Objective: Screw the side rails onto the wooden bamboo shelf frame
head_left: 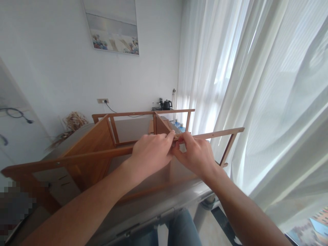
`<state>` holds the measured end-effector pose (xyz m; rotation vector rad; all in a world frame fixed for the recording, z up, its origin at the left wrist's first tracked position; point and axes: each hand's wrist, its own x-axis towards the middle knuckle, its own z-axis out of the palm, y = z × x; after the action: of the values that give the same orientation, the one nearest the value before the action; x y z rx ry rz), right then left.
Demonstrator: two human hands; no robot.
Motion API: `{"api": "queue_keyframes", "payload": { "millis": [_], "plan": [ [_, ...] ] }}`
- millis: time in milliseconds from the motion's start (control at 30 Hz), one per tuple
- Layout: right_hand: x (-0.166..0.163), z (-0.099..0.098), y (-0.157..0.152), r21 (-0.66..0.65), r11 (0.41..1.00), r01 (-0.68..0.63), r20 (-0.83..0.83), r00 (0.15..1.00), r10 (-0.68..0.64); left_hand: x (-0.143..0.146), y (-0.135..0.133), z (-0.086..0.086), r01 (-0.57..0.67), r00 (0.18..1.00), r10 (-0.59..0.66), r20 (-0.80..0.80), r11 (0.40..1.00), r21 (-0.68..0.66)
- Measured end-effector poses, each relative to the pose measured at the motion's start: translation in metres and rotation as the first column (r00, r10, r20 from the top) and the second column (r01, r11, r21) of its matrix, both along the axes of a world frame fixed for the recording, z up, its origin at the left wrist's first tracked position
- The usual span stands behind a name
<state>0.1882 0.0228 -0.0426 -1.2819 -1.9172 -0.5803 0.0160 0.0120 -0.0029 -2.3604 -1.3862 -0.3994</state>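
Observation:
A brown wooden furniture frame (87, 155) with rails and inner panels lies across the table in front of me. My left hand (152, 148) is closed around its near top rail, with the thumb and fingertips at the rail's middle. Right beside it, my right hand (196, 150) is closed in a pinch at the same spot. Whatever those right fingertips hold is too small and too covered to make out. To the right of my hands the rail (219, 133) looks paler and runs on to a corner post (228, 150).
The frame rests on a grey-covered table (189, 191). Behind it stand a black kettle (167, 104) and a wall socket (103, 101) with a plugged-in cable. White curtains (238, 85) hang close on the right. Dried plant stalks (74, 121) lie at the left.

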Motion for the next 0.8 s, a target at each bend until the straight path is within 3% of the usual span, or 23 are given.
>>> {"api": "queue_keyframes", "payload": {
  "millis": [200, 333, 500, 800],
  "plan": [
    [0.003, -0.007, -0.004, 0.076, 0.997, 0.013, -0.078, 0.997, -0.007, 0.003, -0.001, -0.003, -0.016, 1.0, 0.015, 0.004, 0.999, 0.036],
    [-0.008, -0.006, -0.008, 0.055, 0.987, 0.153, -0.122, 0.982, -0.145, 0.002, -0.002, -0.005, -0.016, 1.0, 0.016, 0.003, 0.997, 0.074],
    [-0.023, 0.002, -0.011, -0.028, 0.951, 0.309, -0.064, 0.948, -0.31, 0.001, -0.002, -0.004, -0.022, 1.0, 0.022, -0.005, 0.999, 0.046],
    [-0.024, 0.013, -0.011, -0.029, 0.953, 0.303, 0.048, 0.952, -0.302, 0.002, -0.002, -0.002, -0.019, 1.0, 0.019, 0.001, 1.0, 0.017]
  ]
}}
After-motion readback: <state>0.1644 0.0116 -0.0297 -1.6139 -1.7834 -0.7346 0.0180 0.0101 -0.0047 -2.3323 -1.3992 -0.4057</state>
